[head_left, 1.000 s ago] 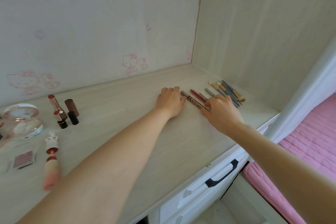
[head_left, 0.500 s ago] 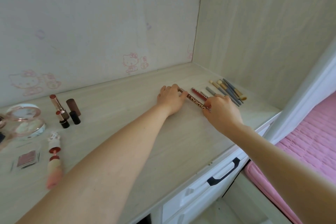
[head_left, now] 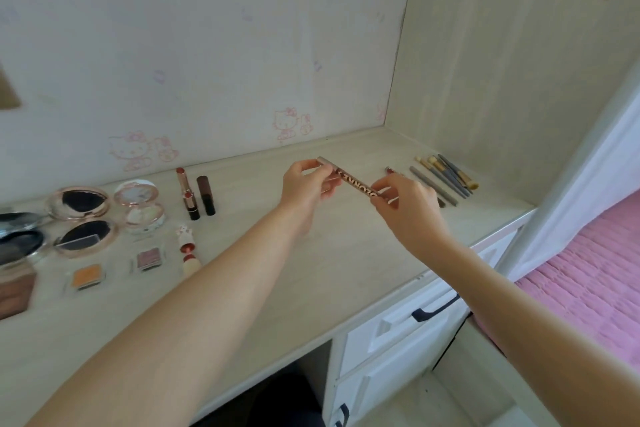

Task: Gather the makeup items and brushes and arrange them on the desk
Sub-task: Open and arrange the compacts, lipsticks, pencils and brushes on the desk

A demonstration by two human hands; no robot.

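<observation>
Both hands are raised above the pale wood-grain worktop [head_left: 346, 253] and share one slim reddish-brown makeup pencil with pale lettering [head_left: 356, 182]; the left hand [head_left: 304, 187] pinches its far, grey-tipped end between thumb and curled fingers [head_left: 323, 172], and the right hand [head_left: 408, 208] pinches the near end the same way, its fingers bent round the shaft; the pencil hangs clear of the surface, slanting from upper left to lower right between the two hands; behind the right hand, near the corner of the worktop, a row of thin grey-handled makeup brushes with tan bristles [head_left: 446, 173] lies side by side, and a dark red-tipped stick [head_left: 389, 170] shows just beside them, mostly hidden by the right hand; on the left part of the worktop stand an uncapped pink lipstick in a rose-gold tube [head_left: 185, 189] and a dark brown lipstick cap [head_left: 205, 192], close together; in front of them lies a white-and-red ornate brush with a pale tuft [head_left: 188, 250]; further left are round rose-gold compacts lying open [head_left: 83, 218], a round pink-lidded powder case [head_left: 140, 204], and two small square clear-cased eyeshadow pans, one mauve [head_left: 149, 258] and one orange [head_left: 86, 276]; a white drawer front with a dark handle [head_left: 433, 308] sits under the edge of the worktop.
</observation>
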